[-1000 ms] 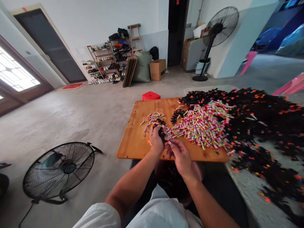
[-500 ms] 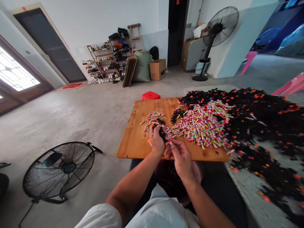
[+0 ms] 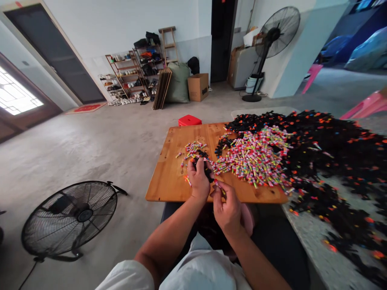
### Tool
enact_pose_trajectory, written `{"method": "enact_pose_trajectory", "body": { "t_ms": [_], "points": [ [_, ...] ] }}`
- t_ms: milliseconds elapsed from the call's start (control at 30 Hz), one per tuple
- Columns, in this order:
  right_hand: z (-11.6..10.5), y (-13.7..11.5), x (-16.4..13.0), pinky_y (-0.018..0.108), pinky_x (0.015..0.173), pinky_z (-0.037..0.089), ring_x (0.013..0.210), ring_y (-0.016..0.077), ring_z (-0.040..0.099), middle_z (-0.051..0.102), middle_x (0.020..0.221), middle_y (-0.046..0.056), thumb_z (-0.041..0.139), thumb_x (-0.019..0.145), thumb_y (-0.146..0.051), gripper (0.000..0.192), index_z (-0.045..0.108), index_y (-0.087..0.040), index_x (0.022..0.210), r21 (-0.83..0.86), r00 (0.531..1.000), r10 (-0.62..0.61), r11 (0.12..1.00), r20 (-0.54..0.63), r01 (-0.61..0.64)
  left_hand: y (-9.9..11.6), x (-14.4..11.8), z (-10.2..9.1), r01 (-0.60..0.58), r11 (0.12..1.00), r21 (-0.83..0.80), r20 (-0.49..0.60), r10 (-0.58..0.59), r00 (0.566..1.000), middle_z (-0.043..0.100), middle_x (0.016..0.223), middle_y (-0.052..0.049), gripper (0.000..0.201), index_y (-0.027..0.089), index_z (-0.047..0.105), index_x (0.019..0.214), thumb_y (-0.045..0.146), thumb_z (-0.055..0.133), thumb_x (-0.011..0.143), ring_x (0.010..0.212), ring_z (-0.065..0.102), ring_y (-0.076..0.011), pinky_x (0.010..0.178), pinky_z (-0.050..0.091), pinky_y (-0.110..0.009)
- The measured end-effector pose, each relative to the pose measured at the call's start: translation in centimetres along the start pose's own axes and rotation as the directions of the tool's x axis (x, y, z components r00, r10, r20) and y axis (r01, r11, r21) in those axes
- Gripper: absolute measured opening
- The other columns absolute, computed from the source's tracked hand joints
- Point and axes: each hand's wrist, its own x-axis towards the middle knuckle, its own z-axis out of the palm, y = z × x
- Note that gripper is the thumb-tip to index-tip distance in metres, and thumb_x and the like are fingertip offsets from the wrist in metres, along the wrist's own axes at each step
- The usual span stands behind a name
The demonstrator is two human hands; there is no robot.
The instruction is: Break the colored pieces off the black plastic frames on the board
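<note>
My left hand (image 3: 198,179) is closed around a bunch of small black pieces (image 3: 206,168) at the near edge of the wooden board (image 3: 169,177). Close beside it, my right hand (image 3: 226,205) pinches one small colourful tube (image 3: 218,185) between its fingertips. On the board just beyond my hands lies a small scatter of colourful tubes (image 3: 193,148). A big heap of colourful tubes (image 3: 256,157) covers the right part of the board.
A wide black pile with orange bits (image 3: 332,149) spreads to the right over a grey slab. A floor fan (image 3: 69,219) stands at the lower left, a red stool (image 3: 189,120) behind the board, a standing fan (image 3: 273,36) and a shoe rack (image 3: 133,78) at the back.
My right hand has drawn back toward me and turned, still pinching a tube. The left hand stays put. The camera has shifted slightly.
</note>
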Motion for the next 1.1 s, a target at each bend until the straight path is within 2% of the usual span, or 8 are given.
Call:
{"method": "enact_pose_trajectory", "body": {
  "t_ms": [167, 400, 533, 633, 767, 833, 900, 1100],
  "points": [
    [0.0, -0.7, 0.1, 0.034, 0.062, 0.059, 0.065, 0.019, 0.068, 0.073, 0.086, 0.006, 0.062, 0.099, -0.046, 0.026, 0.062, -0.024, 0.113, 0.284, 0.973, 0.19, 0.933, 0.134, -0.221, 0.6, -0.5, 0.4, 0.018, 0.999, 0.047, -0.024, -0.017, 1.0, 0.051, 0.062, 0.008, 0.035, 0.024, 0.048, 0.085, 0.049, 0.072, 0.088, 0.041, 0.042, -0.006, 0.041, 0.029, -0.022],
    [-1.0, -1.3, 1.2, 0.024, 0.043, 0.043, 0.043, 0.01, 0.053, 0.066, 0.069, -0.003, 0.07, 0.094, -0.049, 0.028, 0.061, -0.023, 0.102, 0.411, 0.916, 0.235, 0.837, 0.326, -0.361, 0.3, -0.3, 0.5, 0.039, 0.996, 0.077, -0.038, -0.036, 0.999, 0.05, 0.063, 0.007, 0.033, 0.024, 0.047, 0.084, 0.045, 0.071, 0.091, 0.044, 0.04, -0.0066, 0.044, 0.028, -0.023],
    [-1.1, -0.6, 1.3, 0.023, 0.041, 0.041, 0.041, 0.0092, 0.051, 0.065, 0.069, -0.004, 0.071, 0.091, -0.053, 0.033, 0.061, -0.023, 0.102, 0.393, 0.885, 0.258, 0.823, 0.387, -0.411, -1.2, -0.6, 0.1, 0.073, 0.993, 0.088, -0.058, -0.068, 0.996, 0.053, 0.066, 0.005, 0.031, 0.024, 0.05, 0.083, 0.046, 0.069, 0.092, 0.047, 0.041, -0.0094, 0.049, 0.031, -0.025],
    [-2.5, 1.4, 1.1, 0.024, 0.043, 0.042, 0.043, 0.0107, 0.053, 0.067, 0.072, -0.002, 0.07, 0.091, -0.054, 0.035, 0.062, -0.023, 0.103, 0.324, 0.891, 0.336, 0.844, 0.305, -0.428, -3.2, -0.4, -1.1, 0.104, 0.983, 0.148, 0.003, -0.106, 0.994, 0.058, 0.073, 0.001, 0.032, 0.022, 0.056, 0.082, 0.05, 0.068, 0.092, 0.062, 0.053, -0.0151, 0.061, 0.042, -0.027],
    [-7.3, 6.2, 0.4, 0.028, 0.049, 0.046, 0.049, 0.0144, 0.057, 0.067, 0.069, 0.0, 0.069, 0.09, -0.056, 0.035, 0.065, -0.023, 0.099, 0.112, 0.873, 0.409, 0.886, 0.266, -0.45, -5.1, 4.1, -4.1, -0.095, 0.943, 0.318, 0.032, 0.089, 0.996, 0.067, 0.097, -0.006, 0.026, 0.021, 0.067, 0.099, 0.037, 0.079, 0.084, 0.093, 0.063, -0.0207, 0.086, 0.047, -0.029],
    [-9.6, 8.4, -0.2, 0.03, 0.05, 0.047, 0.051, 0.0175, 0.06, 0.067, 0.068, 0.001, 0.066, 0.091, -0.058, 0.035, 0.066, -0.023, 0.096, -0.087, 0.783, 0.463, 0.877, 0.415, -0.472, -4.9, 8.4, -5.8, -0.164, 0.81, 0.564, 0.03, 0.178, 0.984, 0.068, 0.103, -0.007, 0.018, 0.021, 0.067, 0.1, 0.027, 0.074, 0.084, 0.102, 0.063, -0.0225, 0.092, 0.046, -0.03],
    [-11.0, 9.8, -0.5, 0.031, 0.055, 0.048, 0.057, 0.0201, 0.064, 0.071, 0.073, 0.002, 0.059, 0.094, -0.055, 0.032, 0.068, -0.024, 0.096, -0.278, 0.707, 0.498, 0.867, 0.502, -0.413, -3.9, 13.1, -7.3, -0.098, 0.444, 0.891, 0.04, 0.138, 0.99, 0.069, 0.104, -0.008, 0.011, 0.022, 0.066, 0.099, 0.022, 0.062, 0.089, 0.106, 0.063, -0.0235, 0.094, 0.046, -0.033],
    [-10.8, 9.5, 1.3, 0.031, 0.069, 0.043, 0.082, 0.0238, 0.07, 0.077, 0.085, 0.005, 0.062, 0.09, -0.033, 0.017, 0.076, -0.026, 0.084, -0.651, 0.526, 0.536, 0.758, 0.66, 0.043, -1.0, 22.0, -10.2, -0.056, 0.215, 0.975, 0.04, 0.082, 0.996, 0.067, 0.107, -0.018, 0.02, 0.017, 0.069, 0.095, 0.022, 0.071, 0.076, 0.117, 0.057, -0.0353, 0.1, 0.041, -0.044]
  ]
}}
